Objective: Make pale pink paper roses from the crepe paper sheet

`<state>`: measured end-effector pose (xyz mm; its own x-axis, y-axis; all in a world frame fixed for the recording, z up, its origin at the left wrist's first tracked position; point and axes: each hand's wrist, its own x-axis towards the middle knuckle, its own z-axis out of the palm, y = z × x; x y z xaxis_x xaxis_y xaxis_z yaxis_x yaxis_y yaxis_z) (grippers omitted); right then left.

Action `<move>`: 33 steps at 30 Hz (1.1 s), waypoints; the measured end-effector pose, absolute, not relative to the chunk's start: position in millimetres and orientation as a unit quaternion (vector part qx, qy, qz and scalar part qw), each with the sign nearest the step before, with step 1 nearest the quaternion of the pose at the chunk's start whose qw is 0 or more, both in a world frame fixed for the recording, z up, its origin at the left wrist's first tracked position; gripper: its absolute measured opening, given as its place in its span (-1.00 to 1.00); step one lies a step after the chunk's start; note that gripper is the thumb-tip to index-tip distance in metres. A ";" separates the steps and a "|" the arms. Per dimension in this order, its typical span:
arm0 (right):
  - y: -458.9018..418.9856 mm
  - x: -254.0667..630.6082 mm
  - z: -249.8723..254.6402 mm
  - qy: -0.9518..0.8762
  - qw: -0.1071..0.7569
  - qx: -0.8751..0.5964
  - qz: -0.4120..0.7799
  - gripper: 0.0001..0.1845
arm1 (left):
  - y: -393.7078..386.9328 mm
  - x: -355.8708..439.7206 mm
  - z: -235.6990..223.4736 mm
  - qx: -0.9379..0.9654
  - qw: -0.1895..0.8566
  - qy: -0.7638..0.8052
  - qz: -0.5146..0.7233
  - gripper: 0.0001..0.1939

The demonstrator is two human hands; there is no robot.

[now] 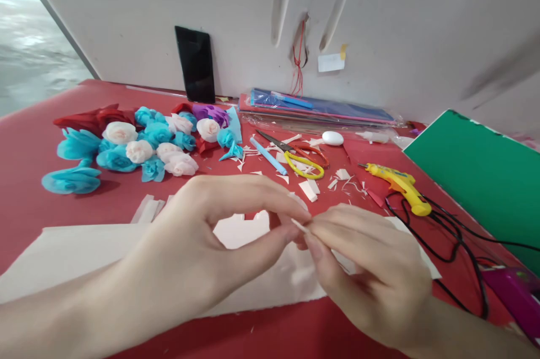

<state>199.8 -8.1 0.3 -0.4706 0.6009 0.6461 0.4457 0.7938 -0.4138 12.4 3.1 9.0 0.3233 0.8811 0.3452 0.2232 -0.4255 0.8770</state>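
My left hand (219,235) and my right hand (371,263) meet at the fingertips, both closed in a pinch. Between them is a small pale paper piece (299,226), seen nearly edge-on; the fingers hide most of it. Below the hands lies a sheet of pale pink paper (84,252) on the red table. Just beyond them are scissors (304,163) with yellow and orange handles and a light blue pen (268,155), among pale paper scraps (310,190).
Blue, white, red and purple paper flowers (156,134) cluster at the left. A black phone (196,66) leans on the wall. Plastic-wrapped paper packs (320,108) lie at the back. To the right are a yellow glue gun (399,184), its black cable (453,227) and a green board (476,179).
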 end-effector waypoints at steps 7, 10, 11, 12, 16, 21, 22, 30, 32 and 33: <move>-10.2 199.7 4.1 -0.821 0.394 -0.323 0.256 -0.76 | 3.6 6.0 7.3 0.739 0.372 0.354 0.436 -0.84; -10.3 199.5 6.6 -0.831 0.394 -0.312 0.238 -0.76 | 2.6 5.7 9.6 0.741 0.361 0.358 0.438 -0.86; -10.5 199.4 6.9 -0.839 0.396 -0.307 0.214 -0.77 | 2.2 6.1 10.2 0.744 0.356 0.359 0.436 -0.86; -10.8 199.5 6.9 -0.847 0.395 -0.305 0.181 -0.79 | 1.8 6.7 10.4 0.746 0.352 0.362 0.435 -0.87; -12.0 201.6 5.0 -0.878 0.379 -0.292 -0.018 -0.87 | 1.2 10.1 8.4 0.742 0.339 0.384 0.434 -0.90; -10.9 207.4 3.5 -0.894 0.322 -0.268 -0.160 -0.89 | 1.3 11.7 5.9 0.731 0.342 0.411 0.424 -0.89; -10.3 208.1 3.4 -0.896 0.314 -0.268 -0.166 -0.88 | 1.5 11.9 5.8 0.725 0.349 0.417 0.422 -0.88; -3.7 208.8 2.6 -0.897 0.309 -0.240 -0.207 -0.90 | 4.0 11.8 1.4 0.658 0.445 0.462 0.394 -0.84; -1.9 210.9 2.8 -0.900 0.302 -0.234 -0.211 -0.90 | 4.2 11.1 -1.1 0.641 0.469 0.466 0.391 -0.84; -1.0 212.2 3.1 -0.901 0.297 -0.233 -0.212 -0.89 | 4.4 10.9 -2.2 0.635 0.477 0.466 0.391 -0.85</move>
<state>212.2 -1.0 3.1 -0.7150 0.2930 0.6347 0.5454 0.8018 0.2443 10.9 4.4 -2.2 0.2610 0.9639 0.0524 0.2187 -0.1119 0.9694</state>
